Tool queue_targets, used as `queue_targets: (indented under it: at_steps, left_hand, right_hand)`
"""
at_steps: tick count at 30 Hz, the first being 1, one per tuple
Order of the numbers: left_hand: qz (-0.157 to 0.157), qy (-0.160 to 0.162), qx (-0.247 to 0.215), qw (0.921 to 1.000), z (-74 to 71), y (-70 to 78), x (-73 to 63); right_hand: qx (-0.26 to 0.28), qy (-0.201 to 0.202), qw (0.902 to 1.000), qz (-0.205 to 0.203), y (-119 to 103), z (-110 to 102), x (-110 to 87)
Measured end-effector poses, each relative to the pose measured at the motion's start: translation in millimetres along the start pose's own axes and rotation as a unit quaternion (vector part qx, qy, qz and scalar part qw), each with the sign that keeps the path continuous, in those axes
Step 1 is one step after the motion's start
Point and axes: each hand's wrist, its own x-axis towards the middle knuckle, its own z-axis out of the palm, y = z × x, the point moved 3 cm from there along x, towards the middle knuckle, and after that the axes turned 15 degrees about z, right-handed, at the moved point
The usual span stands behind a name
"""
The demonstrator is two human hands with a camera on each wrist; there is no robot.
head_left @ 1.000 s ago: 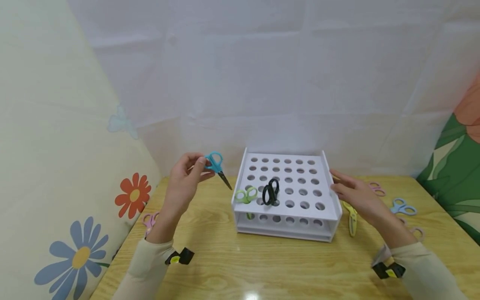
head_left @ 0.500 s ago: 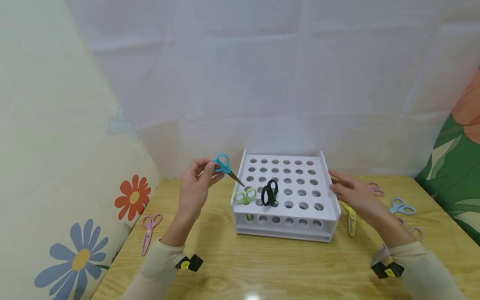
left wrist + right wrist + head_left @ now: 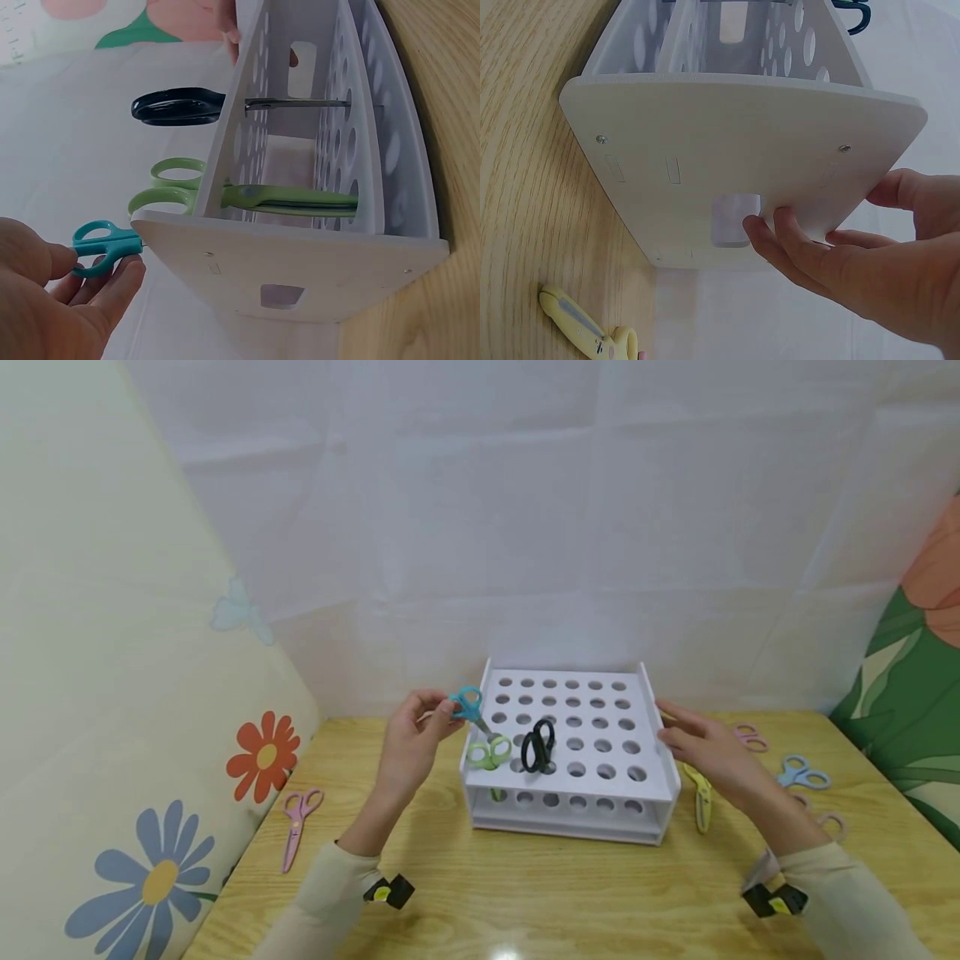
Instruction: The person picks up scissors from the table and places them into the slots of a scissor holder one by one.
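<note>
My left hand [image 3: 408,743] pinches a pair of turquoise-handled scissors [image 3: 109,244] between thumb and fingers. The blades point down toward the left front part of a white rack [image 3: 570,788] with rows of round holes. In the left wrist view the side panel hides most of the blades. Green scissors [image 3: 292,198] and black-handled scissors [image 3: 180,105] stand in the rack with their handles up, blades down through the holes. My right hand [image 3: 708,752] rests against the rack's right side panel [image 3: 682,150], its fingertips near the handle cutout.
Pink scissors [image 3: 296,827] lie on the wooden table [image 3: 450,902] at the left. Right of the rack lie yellow scissors [image 3: 702,802], blue scissors [image 3: 804,773] and more pink scissors [image 3: 752,738]. A white cloth [image 3: 480,527] hangs behind.
My left hand has carried the turquoise scissors rightward and slightly down, from beside the rack to over its left edge. The right hand has stayed on the side panel.
</note>
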Motion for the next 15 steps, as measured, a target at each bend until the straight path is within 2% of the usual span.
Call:
queue_targets:
  at_steps: [3,5,7,11,15]
  left_hand:
    - [0.006,-0.018,0.032,0.9993,2.7,-1.4,-1.0]
    - [0.016,-0.035,0.07,0.9968,3.2,-2.5,-1.5]
    - [0.027,-0.055,0.117,0.9912,3.5,-3.5,-2.1]
    - [0.044,-0.098,0.206,0.9725,3.4,-6.3,-3.5]
    - [0.049,-0.12,0.234,0.9636,4.5,-8.9,-4.6]
  right_hand:
    - [0.004,-0.002,1.0,-0.002,0.0,0.0,-0.1]
    - [0.004,-0.003,1.0,-0.004,0.0,0.1,0.0]
    - [0.006,-0.002,1.0,-0.004,0.1,0.1,-0.1]
    - [0.011,-0.004,0.9999,-0.008,-0.4,0.7,-0.1]
    - [0.016,-0.007,0.9998,-0.01,-1.1,1.3,-0.7]
